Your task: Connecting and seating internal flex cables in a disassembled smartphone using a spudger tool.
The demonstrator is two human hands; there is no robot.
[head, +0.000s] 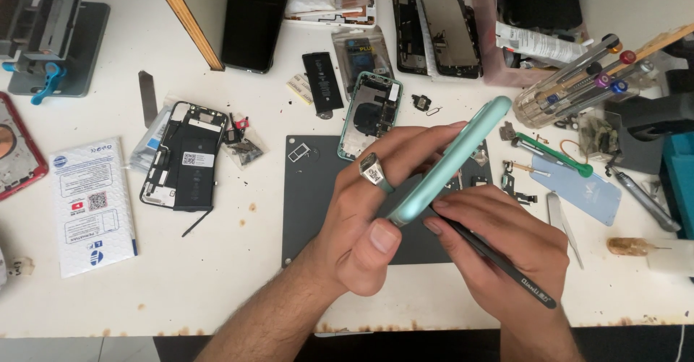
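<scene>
Left hand point(361, 225) wrapped snugly around the lower end of a mint-green slim phone body point(452, 156), thumb pressed to its near edge, ringed finger across its back; phone tilted, upper end pointing up and to the right. Right hand point(499, 246) pinched narrowly around a thin black pen-shaped tool point(499, 261), tip touching the phone's lower edge, right where the left thumb sits.

Held just above a dark grey rectangular work mat point(311, 203), both hands over its right half. On the mat's top edge, an opened green-framed phone shell point(370, 113). Left of the mat, well apart, a black opened phone with its battery showing point(184, 156), then a white padded mailer point(90, 207) further left. Above the mat, a loose black battery point(322, 80). Right of the mat, close by, a green-handled tool point(557, 156), a pale blue flat card point(578, 188), silver tweezers point(564, 225) and a clear holder of screwdrivers point(571, 80).

Open bare white tabletop point(217, 290) below and left of the mat, up to the near table edge; right side crowded.
</scene>
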